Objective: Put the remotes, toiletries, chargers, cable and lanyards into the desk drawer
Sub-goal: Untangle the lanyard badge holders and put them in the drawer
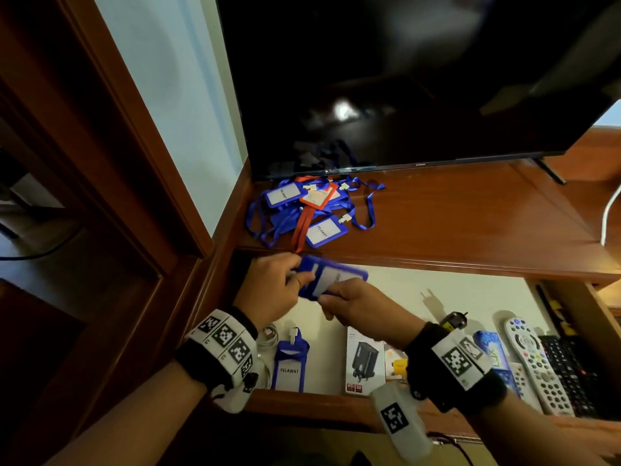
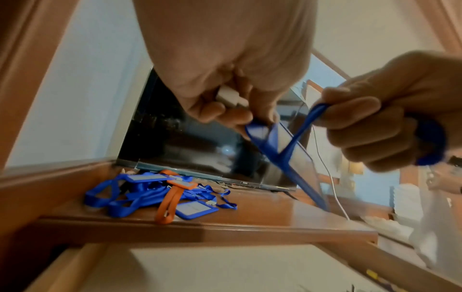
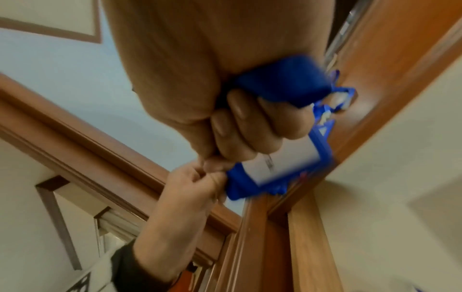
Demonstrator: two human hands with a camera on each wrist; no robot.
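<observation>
Both hands meet at frame centre over the open drawer (image 1: 403, 290), sharing one blue badge (image 1: 331, 276). Left hand (image 1: 272, 287) pinches its white clip (image 2: 231, 96); right hand (image 1: 361, 306) curls around the bundled blue strap (image 3: 282, 83) and the badge edge. More lanyards (image 1: 309, 210), marked "PELAWAT", lie heaped on the desk (image 1: 470, 223) above. Lower in the frame, inside the drawer: another "PELAWAT" badge (image 1: 289, 364), charger box (image 1: 365, 361), remotes (image 1: 537, 364).

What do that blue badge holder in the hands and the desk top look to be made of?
The blue badge holder looks like soft plastic with a clear window over a white card; its strap seems woven fabric. The desk top looks like reddish varnished wood: it shows glossy reflections.
</observation>
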